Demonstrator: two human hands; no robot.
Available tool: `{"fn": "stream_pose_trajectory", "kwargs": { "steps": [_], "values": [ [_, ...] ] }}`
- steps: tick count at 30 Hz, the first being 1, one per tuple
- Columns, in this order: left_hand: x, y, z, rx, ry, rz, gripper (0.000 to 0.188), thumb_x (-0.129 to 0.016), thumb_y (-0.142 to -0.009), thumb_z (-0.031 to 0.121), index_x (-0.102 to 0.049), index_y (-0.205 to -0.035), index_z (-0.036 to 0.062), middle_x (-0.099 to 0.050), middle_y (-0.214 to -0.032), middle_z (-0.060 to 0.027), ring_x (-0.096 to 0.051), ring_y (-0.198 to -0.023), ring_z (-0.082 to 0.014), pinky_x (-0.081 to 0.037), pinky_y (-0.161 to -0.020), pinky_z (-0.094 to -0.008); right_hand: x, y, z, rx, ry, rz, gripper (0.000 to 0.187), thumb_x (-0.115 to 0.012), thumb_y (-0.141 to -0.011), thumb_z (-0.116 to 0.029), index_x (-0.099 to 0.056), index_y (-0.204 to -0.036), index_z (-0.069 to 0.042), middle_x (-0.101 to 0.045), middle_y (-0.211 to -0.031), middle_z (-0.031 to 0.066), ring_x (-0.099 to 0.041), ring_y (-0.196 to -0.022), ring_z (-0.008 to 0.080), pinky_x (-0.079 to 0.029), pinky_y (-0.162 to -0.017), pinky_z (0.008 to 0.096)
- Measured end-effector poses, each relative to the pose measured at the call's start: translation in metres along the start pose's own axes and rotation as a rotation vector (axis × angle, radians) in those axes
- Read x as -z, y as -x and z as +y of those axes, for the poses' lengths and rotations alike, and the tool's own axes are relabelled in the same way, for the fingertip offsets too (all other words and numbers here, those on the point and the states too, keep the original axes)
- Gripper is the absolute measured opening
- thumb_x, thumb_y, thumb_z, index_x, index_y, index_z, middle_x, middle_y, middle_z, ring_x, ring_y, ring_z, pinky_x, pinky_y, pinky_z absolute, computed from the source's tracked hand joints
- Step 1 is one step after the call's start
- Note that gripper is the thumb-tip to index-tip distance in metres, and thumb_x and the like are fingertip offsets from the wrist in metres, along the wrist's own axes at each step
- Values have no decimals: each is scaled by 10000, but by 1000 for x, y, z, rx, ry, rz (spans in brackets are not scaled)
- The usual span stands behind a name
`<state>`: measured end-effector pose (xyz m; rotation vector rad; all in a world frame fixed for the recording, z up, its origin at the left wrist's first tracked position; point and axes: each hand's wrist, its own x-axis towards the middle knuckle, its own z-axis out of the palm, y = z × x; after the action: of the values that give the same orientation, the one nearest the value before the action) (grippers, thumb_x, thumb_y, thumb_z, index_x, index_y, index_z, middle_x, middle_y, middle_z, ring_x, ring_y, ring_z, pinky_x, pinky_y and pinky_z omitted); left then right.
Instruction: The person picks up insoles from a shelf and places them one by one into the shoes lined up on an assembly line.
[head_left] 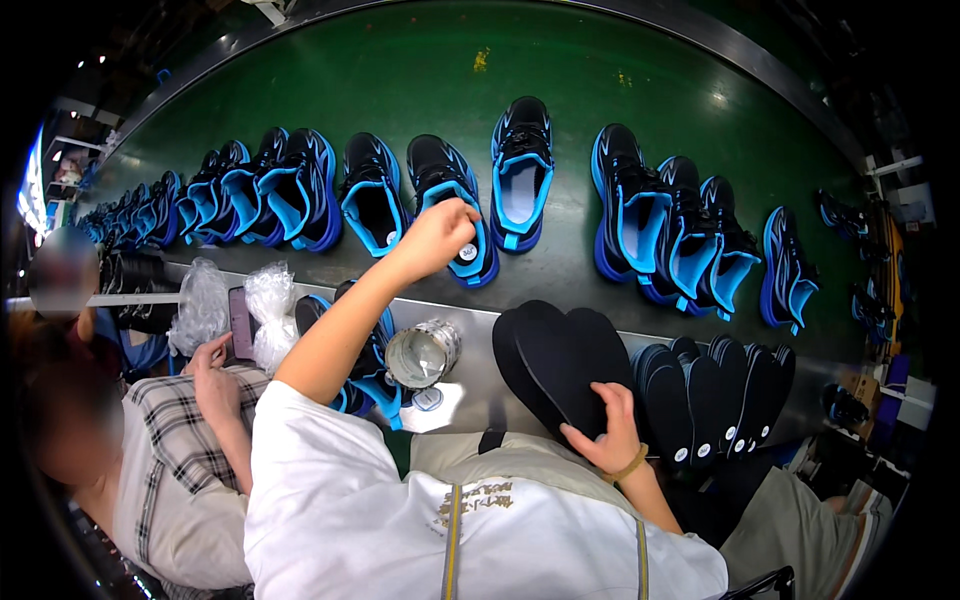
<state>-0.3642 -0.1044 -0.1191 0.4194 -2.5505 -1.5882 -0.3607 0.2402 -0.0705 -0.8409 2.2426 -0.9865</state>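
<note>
My left hand (pixel 440 238) reaches out over the heel of a black and blue sneaker (pixel 440 160), its fingers curled closed; what they hold, if anything, is hidden. Inside that sneaker, a round white sticker shows beside my knuckles. My right hand (pixel 612 435) grips a few black insoles (pixel 555 360) near my waist, thumb and fingers on their lower end. To the right of my left hand stands another sneaker (pixel 521 180) with a pale grey inside, and to its left one (pixel 373 195) with a dark inside and a white sticker.
More sneakers (pixel 300 190) line the green table (pixel 420 60) on both sides. Stacked black insoles (pixel 690 400) lie on the metal ledge at right. A clear tape roll (pixel 422 355), plastic bags (pixel 270 310) and more shoes sit at left, beside a person holding a phone (pixel 241 325).
</note>
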Motion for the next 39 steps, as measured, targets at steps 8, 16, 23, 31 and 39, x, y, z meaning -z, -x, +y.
{"fn": "stream_pose_trajectory", "kwargs": {
  "steps": [8,16,23,31,39],
  "values": [
    [3,-62,11,-168,-688,107,315,-510,-788,336,-389,-762,47,-464,-470,-113,-502,-436,-261,-370,-398,-346,52,-34,4,-147,-12,218,318,-397,-836,-120,-453,-1096,55,-455,-1096,219,-440,-1027,302,-325,-879,323],
    [-23,-132,-5,-180,-720,-185,375,-444,-800,388,-445,-998,70,-548,-587,-155,-546,-583,-328,-426,-523,-405,97,-120,-33,171,276,375,48,-599,-669,-40,-572,-668,-1,-570,-917,144,-524,-682,246,-420,-618,305],
    [-41,-132,-4,-86,-379,-327,387,-443,-809,370,-547,-895,7,-562,-691,-207,-554,-694,-332,-436,-604,-379,83,-168,-55,373,609,-9,68,-550,-649,-69,-557,-614,-12,-575,-848,81,-500,-710,227,-423,-652,306],
    [-50,-119,-20,196,-15,-295,429,-476,-804,388,-545,-845,-34,-534,-619,-84,-499,-580,-149,-406,-547,-299,-19,-228,10,209,782,-115,123,-489,-669,-85,-586,-729,-39,-536,-849,92,-480,-857,242,-404,-750,312],
    [-59,-94,-12,199,20,67,494,-578,-722,371,-420,-994,-10,-440,-522,-51,-423,-476,-119,-338,-438,-271,-29,-225,4,107,586,-36,199,-531,-728,-254,-547,-830,-84,-458,-1026,202,-457,-880,333,-409,-740,401]
  ]
}}
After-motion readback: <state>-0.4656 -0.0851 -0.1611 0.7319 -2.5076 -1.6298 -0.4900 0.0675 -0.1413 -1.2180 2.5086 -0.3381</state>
